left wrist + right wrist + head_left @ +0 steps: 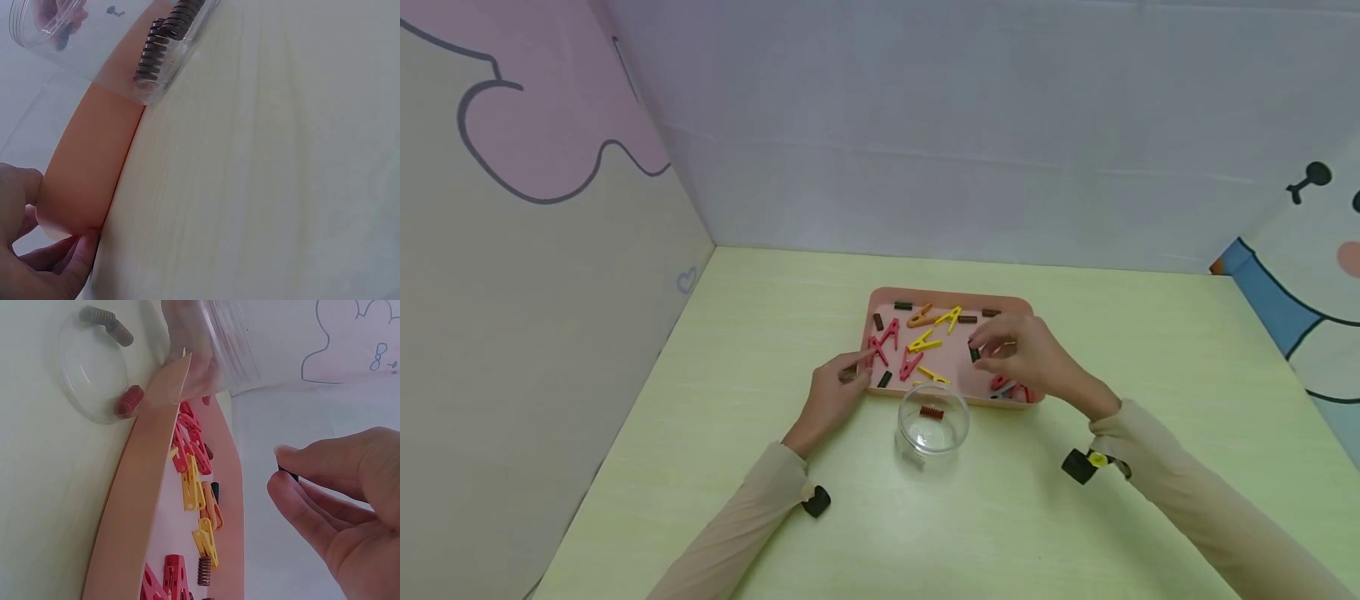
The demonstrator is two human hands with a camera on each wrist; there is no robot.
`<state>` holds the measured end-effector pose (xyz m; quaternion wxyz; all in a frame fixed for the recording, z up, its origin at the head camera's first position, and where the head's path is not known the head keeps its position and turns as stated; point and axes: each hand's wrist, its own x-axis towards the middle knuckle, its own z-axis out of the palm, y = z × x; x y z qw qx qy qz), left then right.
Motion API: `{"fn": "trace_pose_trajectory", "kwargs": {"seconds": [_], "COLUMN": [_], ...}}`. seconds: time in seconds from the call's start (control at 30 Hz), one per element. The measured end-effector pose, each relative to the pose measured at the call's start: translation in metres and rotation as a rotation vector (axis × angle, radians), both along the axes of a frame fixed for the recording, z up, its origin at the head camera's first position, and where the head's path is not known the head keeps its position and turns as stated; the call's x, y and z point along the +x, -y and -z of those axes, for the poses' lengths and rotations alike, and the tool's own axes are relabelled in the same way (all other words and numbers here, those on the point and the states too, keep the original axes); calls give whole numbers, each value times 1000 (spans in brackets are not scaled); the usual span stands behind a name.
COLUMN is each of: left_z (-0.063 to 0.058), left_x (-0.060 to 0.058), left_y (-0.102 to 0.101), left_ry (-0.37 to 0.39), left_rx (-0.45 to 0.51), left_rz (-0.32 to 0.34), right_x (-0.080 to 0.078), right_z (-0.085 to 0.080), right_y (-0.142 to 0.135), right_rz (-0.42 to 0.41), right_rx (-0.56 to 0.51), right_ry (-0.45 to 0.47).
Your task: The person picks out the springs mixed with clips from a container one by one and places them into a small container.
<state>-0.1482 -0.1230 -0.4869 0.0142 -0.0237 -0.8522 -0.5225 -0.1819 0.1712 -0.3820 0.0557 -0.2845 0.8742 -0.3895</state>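
Note:
My right hand (pixel 1022 354) is above the right part of a pink tray (pixel 953 298), pinching a small dark spring (pixel 974 353) between thumb and fingertips. In the right wrist view, only a dark bit of that spring (pixel 288 474) shows between the fingers. My left hand (pixel 837 390) grips the tray's near left corner, its thumb low on the outer wall in the left wrist view. Red clothespins (pixel 911 364), yellow clothespins (pixel 923 341) and an orange clothespin (pixel 922 316) lie in the tray among several dark springs (pixel 903 306).
A clear plastic tub (pixel 934 442) stands against the tray's near side. It holds a reddish spring (pixel 130 400) and brown springs (pixel 106 324). The pale wooden table (pixel 1000 517) ends at a draped back wall (pixel 955 142), with printed panels at both sides.

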Motion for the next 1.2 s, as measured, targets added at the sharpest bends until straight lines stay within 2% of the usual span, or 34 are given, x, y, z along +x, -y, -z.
{"fn": "trace_pose_trajectory", "kwargs": {"seconds": [0.2,0.7,0.93,1.2], "left_z": [2,2,3,2], "left_x": [-1,-1,-2,-2], "left_y": [1,0,1,1], "left_ry": [-7,13,14,0], "left_rx": [4,2,-9,1], "left_rz": [1,-10,-6,0], "right_x": [8,22,28,33], "right_z": [-5,-14,-18,-22], "right_y": [2,1,7,14], "right_rz": [3,-35,-80,-105], "right_rx": [-14,-43,-61,-70], "right_ry": [34,5,-19,26]}}
